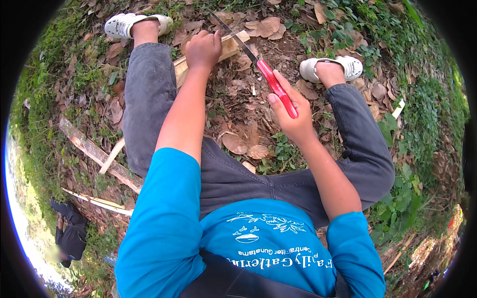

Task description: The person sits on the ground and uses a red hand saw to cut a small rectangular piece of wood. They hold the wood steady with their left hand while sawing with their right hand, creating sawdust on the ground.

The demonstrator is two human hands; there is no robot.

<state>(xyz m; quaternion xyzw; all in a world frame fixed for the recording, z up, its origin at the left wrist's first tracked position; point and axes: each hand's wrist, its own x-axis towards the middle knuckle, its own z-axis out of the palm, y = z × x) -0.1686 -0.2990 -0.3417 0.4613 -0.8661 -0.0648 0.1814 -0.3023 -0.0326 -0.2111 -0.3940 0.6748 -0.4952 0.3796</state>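
My right hand [296, 113] is closed on the red handle of a saw [277, 88], with the fingers on its right side and the thumb on its left. The narrow dark blade [238, 42] slants up and left, across the far end of a pale split piece of wood [229, 48]. My left hand [202, 50] is clenched over this wood, just left of the blade, and hides part of it. The wood lies at an angle on the ground between my feet. Whether the blade touches the wood is hard to make out.
My legs are spread, with light clogs [119, 26] on both feet. Dry leaves [234, 143] and green plants [397, 198] cover the soil. A long bark-covered strip [94, 151] and a thin pale strip [99, 201] lie at left. Farther left is a person in dark clothes [73, 231].
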